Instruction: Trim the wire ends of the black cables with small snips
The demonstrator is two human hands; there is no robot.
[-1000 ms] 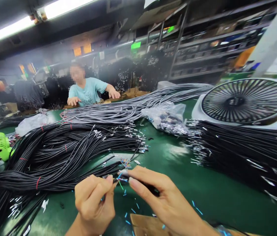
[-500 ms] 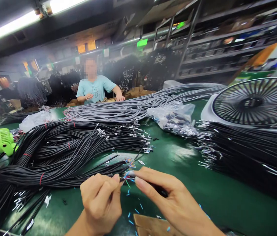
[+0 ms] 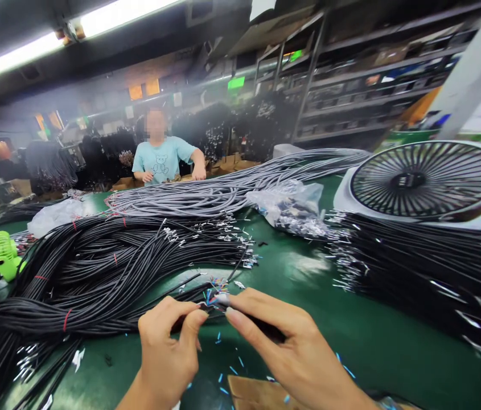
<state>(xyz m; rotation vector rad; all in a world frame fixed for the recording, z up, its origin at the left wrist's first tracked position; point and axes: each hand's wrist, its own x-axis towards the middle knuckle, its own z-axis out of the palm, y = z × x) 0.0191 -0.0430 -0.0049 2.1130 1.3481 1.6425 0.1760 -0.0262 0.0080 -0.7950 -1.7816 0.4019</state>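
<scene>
Black cable end (image 3: 213,303) with coloured inner wires fanned out sits near centre, just above green table (image 3: 308,267). Left hand (image 3: 167,347) pinches cable between thumb and fingers, closed on it. Right hand (image 3: 291,347) grips same cable from right, fingertips (image 3: 229,312) pressed at stripped end. Blue insulation scraps (image 3: 231,370) scattered under hands. Cardboard piece (image 3: 253,393) at near edge. Big black cable bundle (image 3: 95,267) left; grey cable bundle (image 3: 223,191) beyond. Plastic bag (image 3: 291,208) right of centre. Fan (image 3: 426,179) far right, black cable pile (image 3: 428,267) before it. Green fan (image 3: 3,253) far left. Person in blue shirt (image 3: 161,159) across table.

two bare grips (image 3: 167,353) (no gloves, no sleeves)
</scene>
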